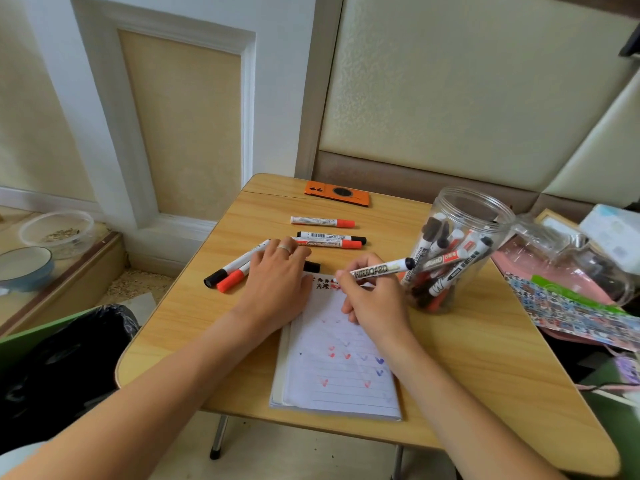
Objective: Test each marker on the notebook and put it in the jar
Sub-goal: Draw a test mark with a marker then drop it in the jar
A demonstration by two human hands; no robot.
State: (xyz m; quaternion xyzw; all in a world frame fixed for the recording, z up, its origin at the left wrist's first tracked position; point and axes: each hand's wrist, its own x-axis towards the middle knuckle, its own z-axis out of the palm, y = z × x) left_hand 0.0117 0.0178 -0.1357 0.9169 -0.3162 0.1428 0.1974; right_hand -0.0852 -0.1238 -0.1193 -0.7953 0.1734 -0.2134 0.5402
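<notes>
A lined notebook lies open on the wooden table, with red, blue and black test marks on its page. My right hand grips a whiteboard marker with its tip on the page's top edge. My left hand rests flat on the notebook's top left corner, and a black cap shows at its fingertips. A clear plastic jar to the right holds several markers. Loose markers lie on the table: two left of my left hand, three more behind it.
An orange phone lies at the table's far edge. Right of the table are a clear container, a patterned sheet and clutter. A black bin bag sits at the lower left, bowls on a ledge beyond.
</notes>
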